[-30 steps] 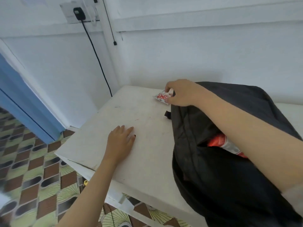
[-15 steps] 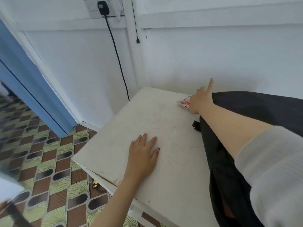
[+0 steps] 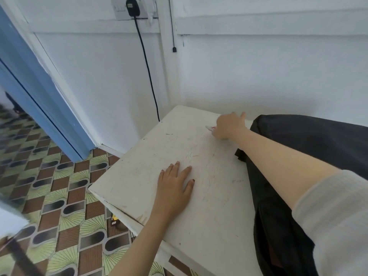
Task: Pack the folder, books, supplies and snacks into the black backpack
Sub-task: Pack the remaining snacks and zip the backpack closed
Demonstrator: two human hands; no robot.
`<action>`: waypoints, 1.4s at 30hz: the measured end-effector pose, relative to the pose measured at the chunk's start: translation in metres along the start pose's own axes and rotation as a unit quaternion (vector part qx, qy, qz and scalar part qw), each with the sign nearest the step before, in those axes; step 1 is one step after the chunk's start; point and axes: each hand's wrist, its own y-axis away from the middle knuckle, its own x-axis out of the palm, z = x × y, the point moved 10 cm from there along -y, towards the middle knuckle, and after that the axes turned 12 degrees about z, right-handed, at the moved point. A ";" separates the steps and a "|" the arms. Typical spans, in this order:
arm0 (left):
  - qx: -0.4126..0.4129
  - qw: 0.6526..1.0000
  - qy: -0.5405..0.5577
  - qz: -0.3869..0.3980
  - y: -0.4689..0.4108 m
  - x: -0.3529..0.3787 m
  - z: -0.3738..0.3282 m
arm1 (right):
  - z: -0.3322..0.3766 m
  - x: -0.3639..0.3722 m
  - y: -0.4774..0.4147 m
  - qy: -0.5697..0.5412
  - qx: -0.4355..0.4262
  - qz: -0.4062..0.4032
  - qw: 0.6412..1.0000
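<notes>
Head view shows the left hand [image 3: 175,184] lying flat and open on the white surface [image 3: 139,176], holding nothing, seemingly as a brace for the long reach. The right hand [image 3: 229,126] stretches to the far edge and covers a small red-and-white snack packet [image 3: 211,128] just beside the black backpack [image 3: 308,148]. Its fingers are hidden, so I cannot tell whether it grips the packet. The backpack lies on the surface by the wall, handy for dropping the packet in.
</notes>
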 end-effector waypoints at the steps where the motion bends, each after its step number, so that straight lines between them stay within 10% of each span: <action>1: 0.001 1.000 -0.002 0.002 0.000 0.000 0.000 | 0.002 -0.008 0.004 -0.082 -0.033 0.008 0.996; 6: -0.006 1.000 0.010 0.015 0.003 -0.002 0.000 | -0.014 -0.039 0.038 -0.383 -0.089 0.053 0.918; 15: 0.075 0.989 0.127 -0.028 0.015 -0.044 -0.059 | -0.075 -0.057 0.158 -0.521 -0.131 0.065 0.841; 23: 0.240 0.940 0.238 -0.038 0.062 -0.094 -0.201 | -0.151 -0.034 0.275 -0.539 -0.109 -0.054 0.833; 34: 0.369 0.918 0.146 -0.002 0.091 -0.071 -0.337 | -0.248 0.005 0.407 -0.650 -0.098 -0.319 0.683; 42: 0.363 0.919 0.145 -0.058 0.077 -0.083 -0.360 | -0.245 0.039 0.449 -0.576 -0.119 -0.411 0.696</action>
